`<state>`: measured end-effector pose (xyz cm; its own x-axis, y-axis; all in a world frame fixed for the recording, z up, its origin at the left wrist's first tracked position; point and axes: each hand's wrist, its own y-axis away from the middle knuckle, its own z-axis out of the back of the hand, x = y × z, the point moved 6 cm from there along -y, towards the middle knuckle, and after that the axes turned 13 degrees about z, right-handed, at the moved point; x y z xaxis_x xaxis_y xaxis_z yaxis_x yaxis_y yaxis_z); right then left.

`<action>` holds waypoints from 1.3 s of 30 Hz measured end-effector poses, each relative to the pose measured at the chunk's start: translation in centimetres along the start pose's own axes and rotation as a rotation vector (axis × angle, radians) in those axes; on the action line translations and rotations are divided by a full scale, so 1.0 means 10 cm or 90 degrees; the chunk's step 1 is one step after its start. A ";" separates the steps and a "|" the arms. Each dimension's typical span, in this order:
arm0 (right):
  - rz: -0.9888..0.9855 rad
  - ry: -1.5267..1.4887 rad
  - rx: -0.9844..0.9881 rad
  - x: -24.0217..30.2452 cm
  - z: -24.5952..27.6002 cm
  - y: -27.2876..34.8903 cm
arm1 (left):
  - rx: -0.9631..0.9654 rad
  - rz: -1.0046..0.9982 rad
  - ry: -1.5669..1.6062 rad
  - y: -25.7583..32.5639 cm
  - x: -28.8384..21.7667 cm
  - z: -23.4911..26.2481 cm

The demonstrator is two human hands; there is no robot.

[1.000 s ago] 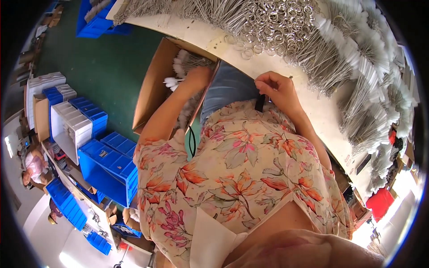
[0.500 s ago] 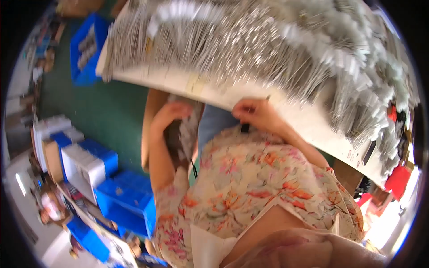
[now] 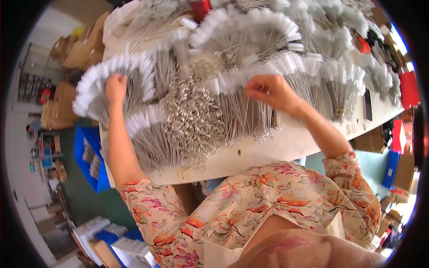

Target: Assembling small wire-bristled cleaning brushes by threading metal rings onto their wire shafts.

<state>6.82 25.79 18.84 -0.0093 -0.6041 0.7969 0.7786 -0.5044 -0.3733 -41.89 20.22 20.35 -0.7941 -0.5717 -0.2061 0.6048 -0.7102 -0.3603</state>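
Observation:
Far to the left, my left hand [image 3: 116, 89] reaches into a fanned bundle of thin wire-stemmed brushes with white bristle heads [image 3: 82, 94]. Its fingers are closed among them; what they pinch is too small to make out. Over the middle of the table, my right hand [image 3: 270, 91] hangs above another row of wire-stemmed brushes [image 3: 241, 118], fingers curled together. Whether something thin sits in them does not show. Between the hands lies a heap of shiny wire loops or rings [image 3: 192, 120].
The white table [image 3: 250, 154] carries several more brush bundles [image 3: 337, 89]. A red can [image 3: 200, 9] stands at its back, and a dark flat object [image 3: 368, 105] lies at right. Left of the table sits a blue bin [image 3: 89, 156]; cardboard boxes [image 3: 65, 105] stand beyond.
Both hands have risen from the near table edge and moved out over the table. The left went far left into the brushes, the right over the middle. The view has shifted as well.

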 end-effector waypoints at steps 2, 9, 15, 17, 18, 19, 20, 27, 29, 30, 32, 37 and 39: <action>0.021 0.097 -0.044 -0.19 0.38 -0.16 | -0.029 0.039 -0.156 -0.02 -0.14 -0.11; -0.087 0.270 0.029 -1.07 1.06 -0.95 | -0.010 0.026 -0.251 -0.01 -0.30 -0.21; -0.006 0.270 0.356 -1.00 0.72 -1.00 | 0.007 0.088 -0.035 -0.10 -0.07 -0.10; 0.010 0.407 0.389 -0.95 0.72 -0.90 | 0.033 0.161 0.074 -0.17 0.02 -0.20; 0.004 0.409 0.385 -0.92 0.71 -0.88 | 0.039 0.157 0.059 -0.22 0.03 -0.24; -0.066 0.497 0.393 -0.95 0.71 -0.86 | 0.043 0.153 0.044 -0.29 0.11 -0.29; -0.116 0.584 0.393 -0.86 0.65 -0.93 | -0.058 0.131 0.054 -0.40 0.55 -0.13; 0.117 -0.026 -0.226 -0.20 1.28 -0.87 | -0.039 -0.005 0.315 0.09 -0.93 -0.09; 0.120 0.104 -0.327 -0.15 1.76 -0.87 | 0.150 0.004 0.116 0.26 -1.31 -0.38; 0.239 0.267 -0.339 -0.34 2.14 -0.98 | 0.200 -0.045 -0.005 0.32 -1.43 -0.60; 0.096 0.395 -0.461 -0.55 2.57 -0.72 | 0.187 -0.077 -0.022 0.31 -1.21 -0.82; -0.363 0.630 -0.392 -2.17 3.66 0.29 | 0.190 -0.050 0.069 0.29 -1.20 -0.77; -0.412 0.636 -0.425 -2.65 3.93 0.77 | 0.193 -0.052 0.067 0.40 -1.45 -0.68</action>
<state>37.69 62.16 13.54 -0.9209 -0.1885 0.3412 0.0157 -0.8925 -0.4507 -28.36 28.40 15.71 -0.8332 -0.4732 -0.2860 0.5162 -0.8511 -0.0957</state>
